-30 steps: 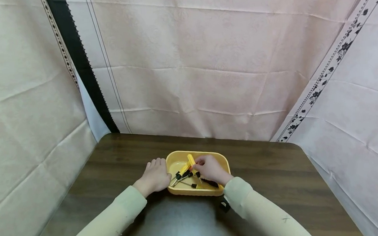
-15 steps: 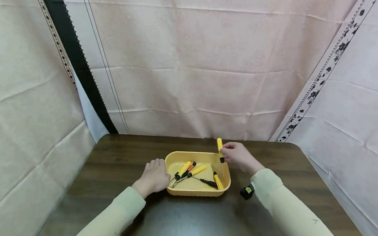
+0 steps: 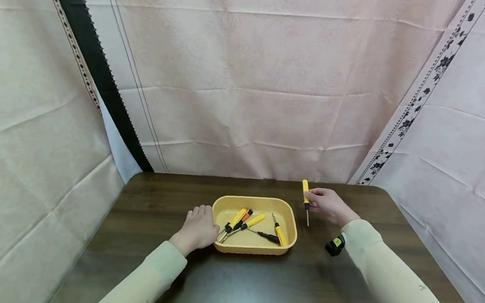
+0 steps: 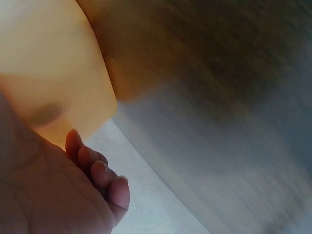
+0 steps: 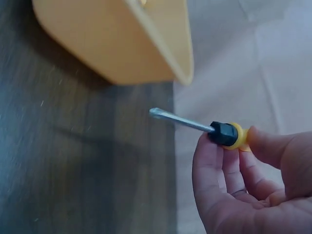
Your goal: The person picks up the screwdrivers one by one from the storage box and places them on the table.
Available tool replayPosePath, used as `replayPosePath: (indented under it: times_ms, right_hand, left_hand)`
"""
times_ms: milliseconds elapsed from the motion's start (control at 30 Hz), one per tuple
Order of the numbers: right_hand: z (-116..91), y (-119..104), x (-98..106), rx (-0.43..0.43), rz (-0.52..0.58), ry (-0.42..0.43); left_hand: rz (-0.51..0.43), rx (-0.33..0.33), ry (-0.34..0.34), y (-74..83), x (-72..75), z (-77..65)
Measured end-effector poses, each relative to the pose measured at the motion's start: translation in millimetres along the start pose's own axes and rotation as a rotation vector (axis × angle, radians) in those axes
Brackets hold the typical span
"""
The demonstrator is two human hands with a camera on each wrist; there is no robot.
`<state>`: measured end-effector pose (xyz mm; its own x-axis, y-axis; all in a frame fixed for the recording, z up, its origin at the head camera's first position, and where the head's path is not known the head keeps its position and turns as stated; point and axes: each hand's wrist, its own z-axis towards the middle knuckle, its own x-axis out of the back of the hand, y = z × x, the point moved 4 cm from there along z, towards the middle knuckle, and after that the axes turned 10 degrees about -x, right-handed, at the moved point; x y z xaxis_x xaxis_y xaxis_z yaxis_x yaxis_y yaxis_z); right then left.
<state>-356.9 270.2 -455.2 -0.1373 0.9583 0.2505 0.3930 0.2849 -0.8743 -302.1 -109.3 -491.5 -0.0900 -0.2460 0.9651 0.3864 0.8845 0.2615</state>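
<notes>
A yellow plastic tray (image 3: 254, 250) stands on the table with several screwdrivers inside. My left hand (image 3: 197, 228) rests along its left wall, thumb hooked at the rim. In the left wrist view, the fingers (image 4: 117, 190) are loosely bent beside the tray's outer wall (image 4: 53, 73). To the right of the tray, my right hand (image 3: 329, 205) pinches a yellow-handled screwdriver (image 3: 306, 194) upright, shaft pointing down. The right wrist view shows thumb and fingers at the handle by its black collar, with the metal shaft (image 5: 183, 120) bare; most of the handle is hidden.
Yellow screwdrivers (image 3: 256, 219) and an orange one (image 3: 246, 215) lie toward the tray's left side. A black one (image 3: 268, 236) and another yellow one (image 3: 280, 236) lie at its right. Pale cloth (image 3: 239, 96) hangs behind the dark wooden table (image 3: 169, 188).
My right hand has lifted the yellow-handled screwdriver out of the tray and carried it right, past the rim. The left hand has stayed at the tray's left wall.
</notes>
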Motion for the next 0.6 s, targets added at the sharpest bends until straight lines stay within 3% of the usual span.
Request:
replayPosePath:
  times_ms: [300,600]
  right_hand:
    - [18.2,33.8,12.7,-0.079,-0.059,0.079]
    - [28.5,48.6,10.5,-0.174,-0.133,0.126]
  left_hand:
    - [0.004,-0.012,0.003,0.9,-0.1,1.0]
    - [-0.022,0.003,-0.006,1.7,-0.2,0.5]
